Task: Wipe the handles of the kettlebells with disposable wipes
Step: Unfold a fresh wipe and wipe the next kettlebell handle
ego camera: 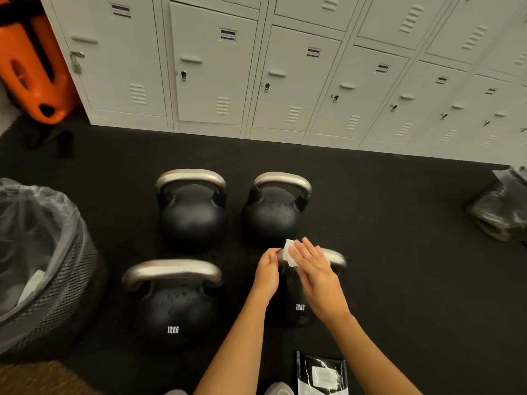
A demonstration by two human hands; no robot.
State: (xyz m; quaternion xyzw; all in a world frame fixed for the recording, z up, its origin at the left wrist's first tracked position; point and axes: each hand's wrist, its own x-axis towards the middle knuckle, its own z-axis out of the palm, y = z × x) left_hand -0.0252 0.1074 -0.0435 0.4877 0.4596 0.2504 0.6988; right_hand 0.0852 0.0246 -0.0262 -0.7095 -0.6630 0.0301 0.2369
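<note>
right hand [313, 276] flat, pressing wipe [291, 253] on handle [332, 257] | left hand [266, 270] grips handle | bin [61, 269]: clear liner

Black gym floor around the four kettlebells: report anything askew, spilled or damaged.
Nothing stands out. The four black kettlebells with steel handles stand upright in two rows on the black rubber floor. The black wipes packet lies flat. The white wipe is on the near-right handle under the right hand.

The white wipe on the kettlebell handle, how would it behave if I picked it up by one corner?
The wipe would probably hang limp: it already drapes and creases over the handle under the right hand. It looks thin, so likely very light.
</note>
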